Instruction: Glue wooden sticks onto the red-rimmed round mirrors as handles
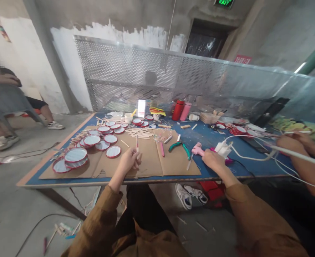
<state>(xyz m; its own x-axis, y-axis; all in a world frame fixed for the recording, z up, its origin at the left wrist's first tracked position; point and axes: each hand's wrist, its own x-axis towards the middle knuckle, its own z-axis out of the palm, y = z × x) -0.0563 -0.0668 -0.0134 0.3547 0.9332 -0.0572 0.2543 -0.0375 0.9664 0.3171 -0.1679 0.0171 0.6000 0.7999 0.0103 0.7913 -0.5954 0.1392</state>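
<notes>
In the head view, our left hand (131, 159) holds a stick (137, 144) upright, fingers pinched on it, above the cardboard (148, 166). Our right hand (213, 160) has its fingers curled round a glue gun (198, 150), just beside the pliers (186, 151). On the bench (204, 132), red-rimmed discs (113, 152) lie left of our left hand.

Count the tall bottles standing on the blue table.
2: a red bottle and, just right of it, a pink bottle, both at the far side of the table, in front of the perforated screen. Any behind them could be hidden.
</notes>
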